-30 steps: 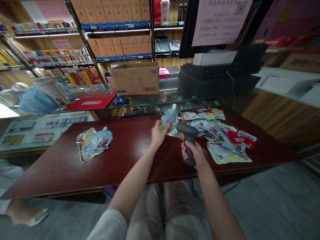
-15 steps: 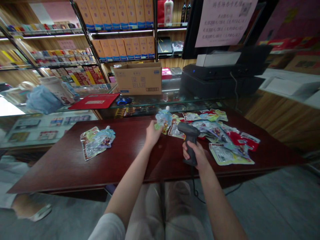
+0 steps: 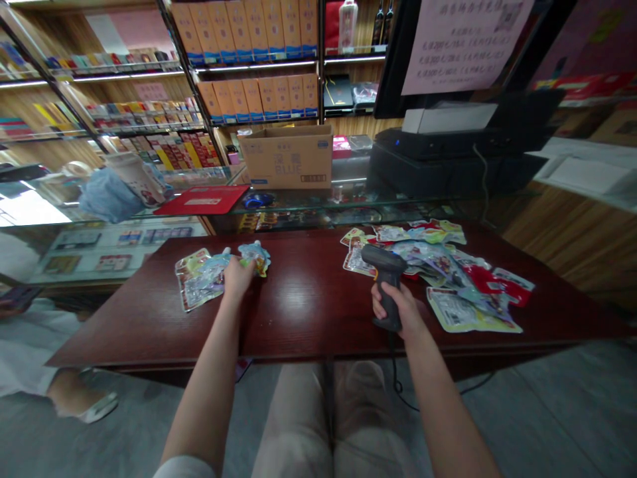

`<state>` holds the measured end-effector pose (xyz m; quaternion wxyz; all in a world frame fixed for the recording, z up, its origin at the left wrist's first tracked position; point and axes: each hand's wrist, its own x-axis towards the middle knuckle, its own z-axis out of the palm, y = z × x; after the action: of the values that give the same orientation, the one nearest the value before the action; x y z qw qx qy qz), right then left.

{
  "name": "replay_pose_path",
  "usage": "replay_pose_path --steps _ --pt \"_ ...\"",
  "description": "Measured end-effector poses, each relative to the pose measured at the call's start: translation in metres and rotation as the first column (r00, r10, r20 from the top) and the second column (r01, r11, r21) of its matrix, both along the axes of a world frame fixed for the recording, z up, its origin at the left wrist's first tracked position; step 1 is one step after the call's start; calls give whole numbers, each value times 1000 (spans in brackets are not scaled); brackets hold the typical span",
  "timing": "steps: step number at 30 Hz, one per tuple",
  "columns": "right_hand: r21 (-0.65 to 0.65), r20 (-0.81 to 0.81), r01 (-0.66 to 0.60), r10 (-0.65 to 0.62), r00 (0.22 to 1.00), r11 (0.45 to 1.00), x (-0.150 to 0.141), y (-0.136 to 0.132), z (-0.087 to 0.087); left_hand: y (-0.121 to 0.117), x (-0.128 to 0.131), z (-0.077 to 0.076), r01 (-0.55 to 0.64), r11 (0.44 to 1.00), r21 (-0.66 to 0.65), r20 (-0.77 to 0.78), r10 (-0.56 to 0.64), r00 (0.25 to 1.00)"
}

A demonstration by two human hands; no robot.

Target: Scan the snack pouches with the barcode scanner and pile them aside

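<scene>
My left hand (image 3: pixel 237 277) is closed on a blue-and-clear spouted pouch (image 3: pixel 256 255), just right of the small group of pouches (image 3: pixel 200 280) at the table's left. Its fingertips are partly hidden behind the hand. In my right hand (image 3: pixel 397 307) is a dark grey barcode scanner (image 3: pixel 385 272), gripped by its handle, its head tilted to the left. A cable hangs down from the handle. Right of the scanner lies a heap of flat, colourful packets (image 3: pixel 432 259). A yellow-green packet (image 3: pixel 468 311) lies at the heap's near side.
Behind the dark red table (image 3: pixel 298 325) runs a glass counter with a cardboard box (image 3: pixel 286 159), a red folder (image 3: pixel 202 199) and a blue mouse (image 3: pixel 259 200). A black monitor and printer-like machine (image 3: pixel 438 149) stand back right. Another person's leg (image 3: pixel 70 392) shows at lower left.
My left hand has carried the spouted pouch from beside the heap leftward to the small group of pouches. The right hand still holds the scanner in nearly the same place. The view has shifted slightly.
</scene>
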<state>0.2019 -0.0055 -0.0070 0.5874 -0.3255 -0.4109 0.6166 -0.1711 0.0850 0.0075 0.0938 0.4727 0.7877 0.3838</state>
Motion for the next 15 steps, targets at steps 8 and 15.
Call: replay_pose_path --steps 8,15 --pt "1 -30 7 -7 1000 1000 1 -1 1 -28 25 18 -134 975 -179 -503 26 864" --pt "-8 -122 79 -79 989 997 1 0 7 -27 118 43 258 942 -214 -544 -334 769"
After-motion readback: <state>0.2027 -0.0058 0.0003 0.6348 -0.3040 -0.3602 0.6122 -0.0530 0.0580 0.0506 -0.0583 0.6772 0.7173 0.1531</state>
